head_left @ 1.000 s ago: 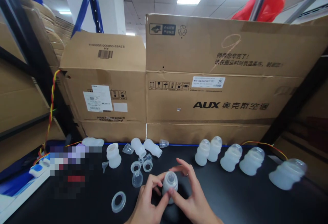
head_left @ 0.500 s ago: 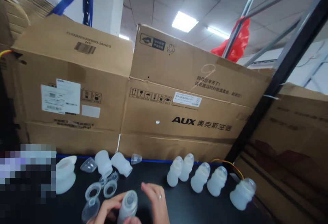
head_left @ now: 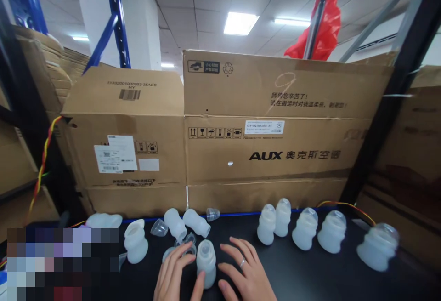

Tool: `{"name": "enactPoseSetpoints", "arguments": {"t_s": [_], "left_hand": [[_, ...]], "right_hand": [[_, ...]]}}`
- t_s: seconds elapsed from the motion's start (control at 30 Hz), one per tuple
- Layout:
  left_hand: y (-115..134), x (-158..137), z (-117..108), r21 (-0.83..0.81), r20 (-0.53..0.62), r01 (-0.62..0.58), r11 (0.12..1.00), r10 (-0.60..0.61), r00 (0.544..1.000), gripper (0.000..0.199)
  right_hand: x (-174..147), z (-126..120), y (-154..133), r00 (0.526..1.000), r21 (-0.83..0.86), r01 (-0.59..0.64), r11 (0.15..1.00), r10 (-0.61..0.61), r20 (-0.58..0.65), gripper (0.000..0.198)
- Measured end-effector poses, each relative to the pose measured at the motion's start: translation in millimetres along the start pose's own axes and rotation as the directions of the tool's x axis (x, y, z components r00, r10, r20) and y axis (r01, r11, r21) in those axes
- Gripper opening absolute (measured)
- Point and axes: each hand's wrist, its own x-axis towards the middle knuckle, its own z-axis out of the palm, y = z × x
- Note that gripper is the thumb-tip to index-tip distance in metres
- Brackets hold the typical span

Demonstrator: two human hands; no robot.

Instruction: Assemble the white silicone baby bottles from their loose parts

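A frosted baby bottle (head_left: pixel 206 263) with a nipple on top stands upright on the black table, between my hands. My left hand (head_left: pixel 176 271) is at its left side with the fingers stretched out; its thumb overlaps the bottle's lower left edge, and I cannot tell if it touches. To the right, my right hand (head_left: pixel 245 269), with a ring on one finger, is open with fingers spread, apart from the bottle. Behind my left fingers lie clear ring-shaped parts (head_left: pixel 189 240), partly hidden. Beyond them are two frosted bottles on their sides (head_left: pixel 175 224) and clear caps (head_left: pixel 159 228).
Several capped bottles (head_left: pixel 305 230) stand in a group on the right. A frosted curvy bottle (head_left: pixel 136 243) stands at left, beside a pixelated area. Cardboard panels (head_left: pixel 213 154) wall off the back. A dark post (head_left: pixel 375 140) rises at the right, with red-yellow wire near its foot.
The bottle was in my left hand, tilted; now it stands upright on the table with my fingers spread. My right hand has spread its fingers. The camera view has levelled and swung left.
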Motion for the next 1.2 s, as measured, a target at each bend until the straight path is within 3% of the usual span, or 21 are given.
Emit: {"name": "enactPoseSetpoints", "arguments": {"t_s": [0.13,0.27,0.43,0.57,0.67,0.77,0.87,1.03,1.2], "left_hand": [[-2.6,2.4,-8.1,-0.023,0.064,0.000,1.000,0.002,0.998,0.020],[6.4,10.5,-16.1,-0.070,0.087,-0.005,0.998,0.011,0.996,0.021],[31.9,16.9,-28.1,-0.152,0.025,-0.008,0.988,0.012,1.000,0.024],[52.5,14.6,-38.1,-0.293,0.013,-0.077,0.953,0.084,0.996,0.023],[63.5,13.9,-42.2,-0.364,0.093,-0.080,0.928,0.122,0.988,0.019],[66.9,16.4,-44.6,-0.370,0.240,-0.023,0.929,0.119,0.963,0.014],[63.9,18.8,-47.3,-0.382,0.385,-0.008,0.924,0.166,0.908,0.015],[60.0,18.2,-48.7,-0.469,0.456,0.101,0.877,0.143,0.878,0.018],[56.8,19.2,-48.3,-0.511,0.557,0.202,0.835,0.143,0.818,0.018]], "right_hand": [[1.2,-7.0,-10.3,0.995,-0.046,-0.069,0.997,0.072,0.073,0.030],[-0.2,-4.9,-15.6,0.990,-0.056,-0.136,0.989,0.138,0.032,0.036],[-1.4,-14.5,-23.4,0.993,0.080,-0.043,0.996,0.051,-0.109,0.058],[4.8,-25.6,-45.7,0.996,0.176,0.088,0.980,-0.090,0.003,0.044],[6.5,-19.1,-64.7,0.994,0.214,0.097,0.972,-0.105,0.026,0.027],[3.4,-6.5,-75.8,0.999,0.340,0.033,0.940,-0.043,0.023,0.038],[-0.5,-0.7,-78.3,0.998,0.334,0.021,0.943,-0.039,0.049,0.044],[-6.9,-1.0,-76.6,0.992,0.299,0.028,0.954,-0.064,0.110,0.047],[-13.7,5.6,-73.7,0.962,0.286,0.150,0.946,-0.206,0.178,0.033]]}}
